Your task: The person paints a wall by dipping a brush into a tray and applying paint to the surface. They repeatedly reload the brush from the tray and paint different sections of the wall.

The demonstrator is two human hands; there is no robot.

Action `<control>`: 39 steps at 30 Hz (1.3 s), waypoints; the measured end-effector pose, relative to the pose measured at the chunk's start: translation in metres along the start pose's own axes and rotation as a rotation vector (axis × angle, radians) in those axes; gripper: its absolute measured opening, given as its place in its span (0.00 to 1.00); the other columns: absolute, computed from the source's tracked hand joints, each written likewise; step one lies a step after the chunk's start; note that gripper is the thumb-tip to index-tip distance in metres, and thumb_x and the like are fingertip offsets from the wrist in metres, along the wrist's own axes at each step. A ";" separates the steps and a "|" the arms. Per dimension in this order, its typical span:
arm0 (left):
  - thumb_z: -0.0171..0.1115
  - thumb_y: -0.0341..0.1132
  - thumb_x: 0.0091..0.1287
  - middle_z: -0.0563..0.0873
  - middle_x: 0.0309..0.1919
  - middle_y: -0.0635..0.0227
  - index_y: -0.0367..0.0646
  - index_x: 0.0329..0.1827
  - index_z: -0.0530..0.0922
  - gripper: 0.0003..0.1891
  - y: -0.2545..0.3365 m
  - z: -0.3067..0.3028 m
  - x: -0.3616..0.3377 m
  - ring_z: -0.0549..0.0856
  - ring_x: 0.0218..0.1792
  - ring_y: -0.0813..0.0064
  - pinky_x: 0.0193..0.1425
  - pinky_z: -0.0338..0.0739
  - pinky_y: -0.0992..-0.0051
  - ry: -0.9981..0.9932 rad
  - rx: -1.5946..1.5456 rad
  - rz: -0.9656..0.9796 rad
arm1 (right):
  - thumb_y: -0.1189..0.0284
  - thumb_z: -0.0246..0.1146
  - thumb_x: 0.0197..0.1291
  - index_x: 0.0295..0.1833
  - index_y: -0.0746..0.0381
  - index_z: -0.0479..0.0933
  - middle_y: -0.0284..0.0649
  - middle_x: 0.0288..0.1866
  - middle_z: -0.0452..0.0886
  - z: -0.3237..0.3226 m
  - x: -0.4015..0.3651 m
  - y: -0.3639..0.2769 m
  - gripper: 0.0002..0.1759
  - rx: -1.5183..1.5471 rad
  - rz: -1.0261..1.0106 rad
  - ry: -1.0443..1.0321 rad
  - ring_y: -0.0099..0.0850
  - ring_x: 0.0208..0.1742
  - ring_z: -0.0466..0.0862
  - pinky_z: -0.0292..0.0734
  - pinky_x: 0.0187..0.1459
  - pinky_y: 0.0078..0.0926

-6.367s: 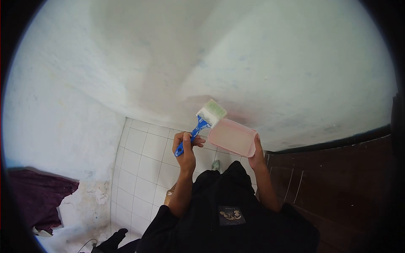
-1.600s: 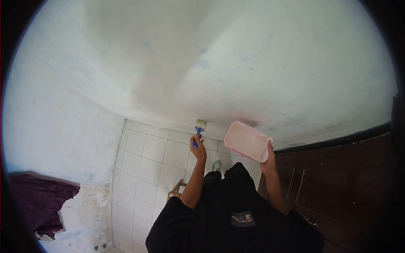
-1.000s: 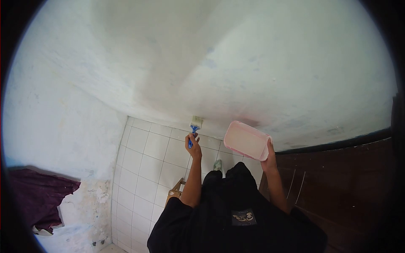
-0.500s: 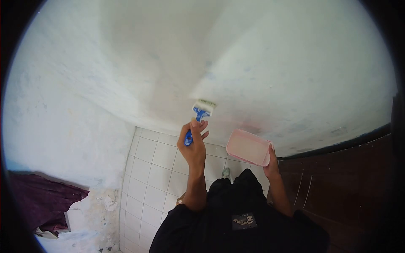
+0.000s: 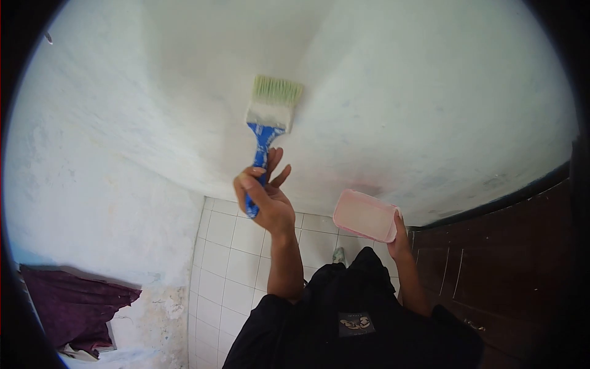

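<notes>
In my left hand (image 5: 267, 197) is a paintbrush (image 5: 261, 141), its blue handle spotted with white, fingers wrapped loosely round it. Its pale, greenish bristles point up and overlap the whitish wall (image 5: 393, 104). Lower and to the right, my right hand (image 5: 399, 237) grips the right end of a shallow pink plastic tub (image 5: 341, 206). Off-white liquid (image 5: 367, 216) covers the inside of the tub.
On the left, a dark purple cloth (image 5: 74, 301) hangs by a wall with peeling patches (image 5: 172, 313). White floor tiles (image 5: 227, 237) lie below my hands. A dark brown panelled door (image 5: 491, 264) stands at the right.
My left hand has raised the paintbrush up and a little left, and it looks larger in view. The tub in my right hand has stayed nearly in place.
</notes>
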State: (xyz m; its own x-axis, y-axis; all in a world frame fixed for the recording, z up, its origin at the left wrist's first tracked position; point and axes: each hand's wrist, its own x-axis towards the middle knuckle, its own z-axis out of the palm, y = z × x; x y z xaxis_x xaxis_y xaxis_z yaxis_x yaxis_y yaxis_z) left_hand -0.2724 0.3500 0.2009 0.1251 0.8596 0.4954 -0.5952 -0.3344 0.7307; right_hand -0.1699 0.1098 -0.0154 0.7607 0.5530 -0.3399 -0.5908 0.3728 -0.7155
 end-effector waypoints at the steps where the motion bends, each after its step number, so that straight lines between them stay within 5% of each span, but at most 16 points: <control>1: 0.41 0.50 0.77 0.85 0.43 0.51 0.46 0.42 0.67 0.17 -0.013 -0.007 -0.008 0.86 0.49 0.58 0.39 0.86 0.70 0.002 0.018 -0.025 | 0.56 0.49 0.73 0.68 0.59 0.63 0.37 0.62 0.72 0.001 0.000 0.000 0.26 -0.001 -0.004 0.012 0.30 0.66 0.71 0.64 0.66 0.33; 7: 0.42 0.40 0.77 0.83 0.42 0.46 0.37 0.42 0.66 0.13 -0.106 -0.089 -0.092 0.86 0.45 0.55 0.41 0.87 0.63 0.013 0.082 -0.107 | 0.55 0.51 0.72 0.67 0.61 0.62 0.39 0.60 0.73 -0.006 0.000 0.006 0.27 -0.009 -0.059 0.033 0.31 0.64 0.73 0.68 0.64 0.32; 14: 0.47 0.37 0.77 0.84 0.42 0.52 0.32 0.42 0.73 0.14 -0.171 -0.166 -0.159 0.86 0.46 0.61 0.47 0.85 0.64 -0.010 0.356 -0.352 | 0.55 0.49 0.73 0.68 0.58 0.63 0.37 0.63 0.72 -0.006 -0.001 0.002 0.26 -0.042 -0.033 0.037 0.30 0.66 0.71 0.64 0.66 0.32; 20: 0.49 0.40 0.76 0.84 0.41 0.58 0.35 0.46 0.73 0.14 -0.201 -0.175 -0.173 0.86 0.47 0.65 0.49 0.83 0.65 0.078 0.370 -0.753 | 0.55 0.49 0.73 0.68 0.58 0.64 0.37 0.63 0.72 -0.007 0.003 0.003 0.26 -0.035 0.005 0.035 0.30 0.66 0.70 0.63 0.66 0.32; 24: 0.49 0.39 0.76 0.84 0.42 0.55 0.35 0.46 0.72 0.13 -0.178 -0.139 -0.158 0.86 0.47 0.63 0.48 0.84 0.65 0.053 0.276 -0.713 | 0.55 0.49 0.73 0.68 0.59 0.63 0.37 0.64 0.72 -0.006 0.003 0.004 0.26 -0.020 0.022 0.024 0.30 0.67 0.70 0.63 0.66 0.32; 32: 0.43 0.42 0.77 0.82 0.45 0.48 0.39 0.40 0.65 0.14 -0.105 -0.105 -0.142 0.86 0.46 0.54 0.46 0.86 0.61 0.062 0.070 -0.321 | 0.56 0.49 0.73 0.68 0.60 0.64 0.38 0.64 0.72 -0.015 0.005 0.007 0.26 -0.017 0.027 0.080 0.30 0.67 0.70 0.64 0.66 0.32; 39: 0.46 0.39 0.77 0.83 0.46 0.52 0.36 0.44 0.69 0.12 -0.192 -0.156 -0.199 0.85 0.50 0.60 0.52 0.83 0.61 0.033 0.267 -0.532 | 0.56 0.48 0.73 0.68 0.60 0.64 0.37 0.63 0.72 -0.010 0.002 0.003 0.26 -0.057 0.013 0.027 0.30 0.66 0.71 0.64 0.66 0.32</control>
State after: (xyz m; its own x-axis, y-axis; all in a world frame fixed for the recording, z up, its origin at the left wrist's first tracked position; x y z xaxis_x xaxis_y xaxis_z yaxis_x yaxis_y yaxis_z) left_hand -0.3066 0.3032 -0.1117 0.3242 0.9458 0.0175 -0.2367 0.0632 0.9695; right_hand -0.1675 0.1050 -0.0244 0.7606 0.5366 -0.3654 -0.5849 0.3223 -0.7443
